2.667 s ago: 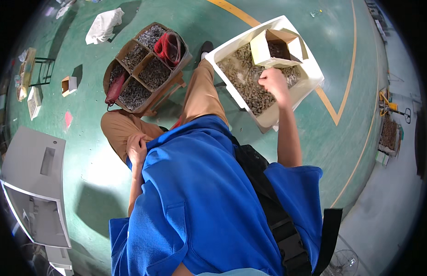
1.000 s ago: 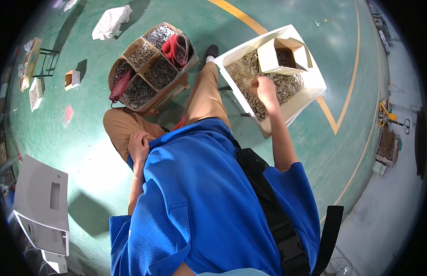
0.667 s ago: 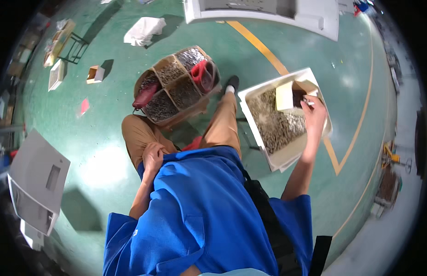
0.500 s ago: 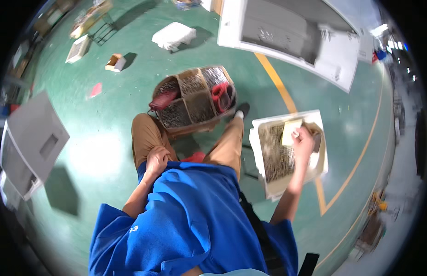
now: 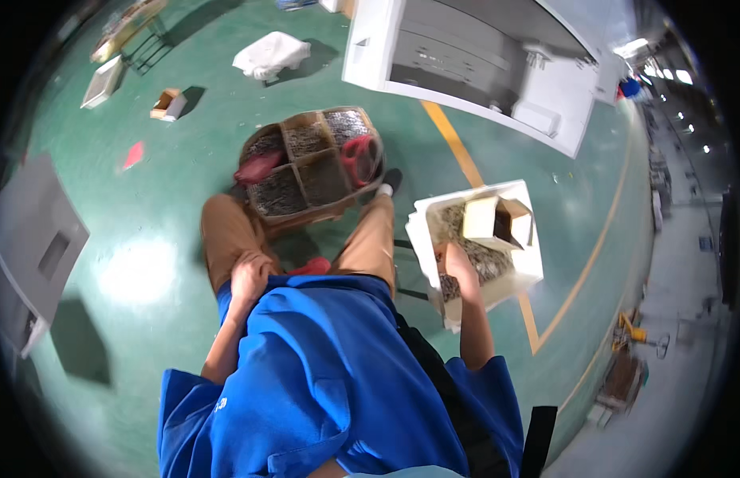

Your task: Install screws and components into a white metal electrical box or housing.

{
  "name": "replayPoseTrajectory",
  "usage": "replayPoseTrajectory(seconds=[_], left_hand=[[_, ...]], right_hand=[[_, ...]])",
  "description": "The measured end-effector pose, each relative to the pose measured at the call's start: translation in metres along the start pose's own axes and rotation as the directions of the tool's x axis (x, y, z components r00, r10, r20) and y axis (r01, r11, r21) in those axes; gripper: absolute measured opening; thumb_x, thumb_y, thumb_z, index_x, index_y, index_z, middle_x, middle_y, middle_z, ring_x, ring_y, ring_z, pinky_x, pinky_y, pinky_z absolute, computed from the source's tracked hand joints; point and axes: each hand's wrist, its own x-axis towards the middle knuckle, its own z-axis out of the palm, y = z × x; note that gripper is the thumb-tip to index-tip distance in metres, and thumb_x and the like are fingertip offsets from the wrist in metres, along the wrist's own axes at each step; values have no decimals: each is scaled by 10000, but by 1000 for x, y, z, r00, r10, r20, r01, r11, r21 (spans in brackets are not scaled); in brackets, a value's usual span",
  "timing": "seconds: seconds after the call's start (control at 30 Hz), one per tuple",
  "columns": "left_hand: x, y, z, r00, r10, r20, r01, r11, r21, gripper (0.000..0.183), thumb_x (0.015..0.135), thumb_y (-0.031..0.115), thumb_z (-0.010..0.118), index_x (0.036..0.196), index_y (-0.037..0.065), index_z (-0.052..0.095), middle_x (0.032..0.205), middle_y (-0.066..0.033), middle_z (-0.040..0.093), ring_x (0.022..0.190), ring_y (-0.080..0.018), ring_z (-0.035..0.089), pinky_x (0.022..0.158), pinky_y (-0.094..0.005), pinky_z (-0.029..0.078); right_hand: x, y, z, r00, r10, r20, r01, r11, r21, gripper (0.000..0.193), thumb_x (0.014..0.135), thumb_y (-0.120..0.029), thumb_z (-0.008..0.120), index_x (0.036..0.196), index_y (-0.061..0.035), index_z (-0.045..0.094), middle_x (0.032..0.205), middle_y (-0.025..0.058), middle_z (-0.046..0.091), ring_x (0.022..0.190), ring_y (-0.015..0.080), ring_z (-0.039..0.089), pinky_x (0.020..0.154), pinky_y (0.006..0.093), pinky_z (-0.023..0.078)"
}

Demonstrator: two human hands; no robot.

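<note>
My right hand point(image 5: 459, 267) reaches down into a white plastic bin point(image 5: 528, 199) at my right. It touches a heap of small metal parts point(image 5: 491, 261), too small to name. Its fingers are blurred and partly sunk among the parts, so their grip does not show. Just beyond that hand, an open cream-yellow carton point(image 5: 483, 220) lies tilted in the bin on top of the parts. My left hand point(image 5: 249, 275) rests on my left thigh, fingers curled in, with nothing visible in it.
A divided tray point(image 5: 316, 210) with small metal parts, a red pouch point(image 5: 258, 166) and a red-handled tool point(image 5: 355, 162) stands before my knees. Large white cabinet point(image 5: 370, 48) at the far right; grey panel-like unit point(image 5: 35, 231) at left. Small open carton point(image 5: 168, 104) and white-covered stool point(image 5: 272, 54) farther off.
My right hand has moved from the cream-yellow carton toward the near left of the bin, down into the metal parts. The carton's opening now shows. My left hand stays on my thigh.
</note>
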Motion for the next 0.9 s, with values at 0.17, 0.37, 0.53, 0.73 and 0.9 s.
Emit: replayPoseTrajectory(seconds=[0.17,0.37,0.53,0.73,0.9], left_hand=[[6,0,7,998,61,17,-62,998,14,69,726,59,580,750,29,637,825,-122,633,846,-289,597,779,-373,479],[8,4,2,995,82,60,-83,997,8,74,725,26,572,762,26,636,819,-116,637,838,-296,600,790,-375,477],[12,7,1,991,96,89,-100,994,42,96,727,15,563,783,15,640,847,-116,646,870,-292,602,813,-368,475],[10,5,1,988,77,131,-87,993,77,122,735,12,554,802,27,655,869,-112,654,881,-279,603,819,-361,471],[11,8,1,987,68,148,-80,994,78,128,733,11,551,802,29,657,869,-113,652,885,-281,600,824,-360,468]], right_hand=[[-53,19,-9,951,227,-208,-266,947,-181,115,595,-110,662,708,-101,680,698,120,636,692,293,629,630,388,492],[-85,53,-34,830,400,-389,-344,916,208,92,666,-67,650,752,-75,681,712,124,643,673,272,635,613,355,491],[-92,47,-48,725,428,-540,-267,897,352,151,729,-89,646,875,-72,677,795,115,669,718,243,655,646,322,498],[-81,28,-45,756,469,-458,-389,883,261,181,718,-115,659,899,-100,669,825,119,666,739,288,641,645,367,494],[-36,10,-21,825,345,-448,-323,938,128,92,716,-117,671,790,-64,656,761,154,633,728,331,621,635,412,486]])
